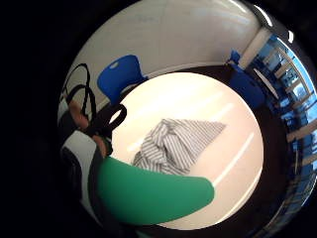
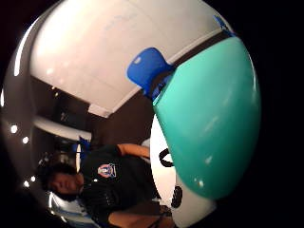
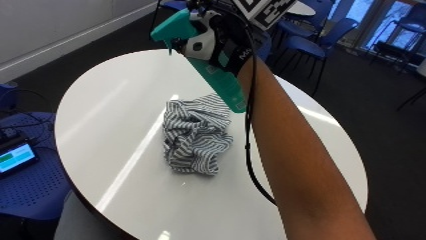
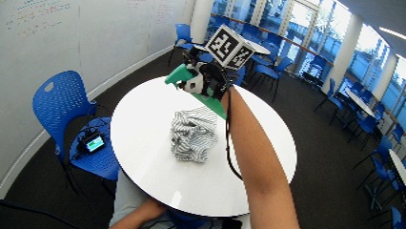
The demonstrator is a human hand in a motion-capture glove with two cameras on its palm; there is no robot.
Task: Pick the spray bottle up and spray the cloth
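In the outside view the gloved right hand (image 3: 223, 42) is sitting at the top centre of the frame, lifted clear of the round white table (image 3: 100, 100), and its fingers are curling round the neck of the green spray bottle (image 3: 206, 60), so the bottle is already off the table and in the hand.

The bottle's long axis is running diagonally: its head and nozzle are at the upper left of the frame, and its body is slanting down toward the centre, where the lower end is hanging above the far edge of the striped cloth (image 3: 196, 135). I cannot tell from this view whether that lower end is touching the cloth or hovering just over it.

The cloth is lying crumpled in 1 heap near the middle of the table, below the hand in the frame. The nozzle is pointing toward the upper left, away from the cloth and roughly level. So the coming move seems to turn on tipping the bottle head down and round until the nozzle is facing the heap beneath it.

In the little finger side palm view the green body (image 1: 153, 193) is filling the space nearest the palm, with the cloth (image 1: 173, 146) lying on the table just beyond it. In the wide outside view the same hand (image 4: 206, 78) is holding the bottle (image 4: 190, 81) over the cloth's far side.
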